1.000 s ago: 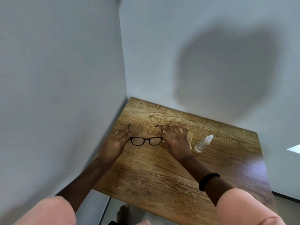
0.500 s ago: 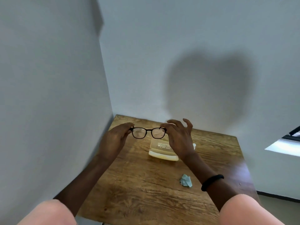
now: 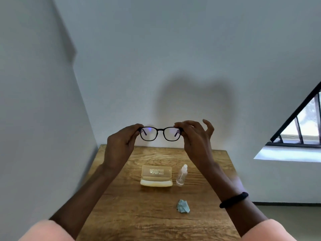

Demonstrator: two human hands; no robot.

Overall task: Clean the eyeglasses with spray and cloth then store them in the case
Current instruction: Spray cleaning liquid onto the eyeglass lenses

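Black-rimmed eyeglasses with clear lenses [image 3: 160, 133] hang level in the air, pinched at either end by the left hand [image 3: 119, 145] and the right hand [image 3: 194, 138]. Below the hands lies an open, pale yellow translucent plastic case [image 3: 156, 176]. A small clear spray bottle [image 3: 181, 175] is just beside the case on the right hand's side. A crumpled pale blue cloth [image 3: 182, 206] lies nearer the person.

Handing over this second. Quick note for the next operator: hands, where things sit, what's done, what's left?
The left hand and the right hand each pinch one end of the eyeglasses, held up above the table.
The case lies open on the table, spray bottle right of it, crumpled cloth nearer the person.
Done: glasses in hand.
Left, apparently: spray, wipe, store in case.
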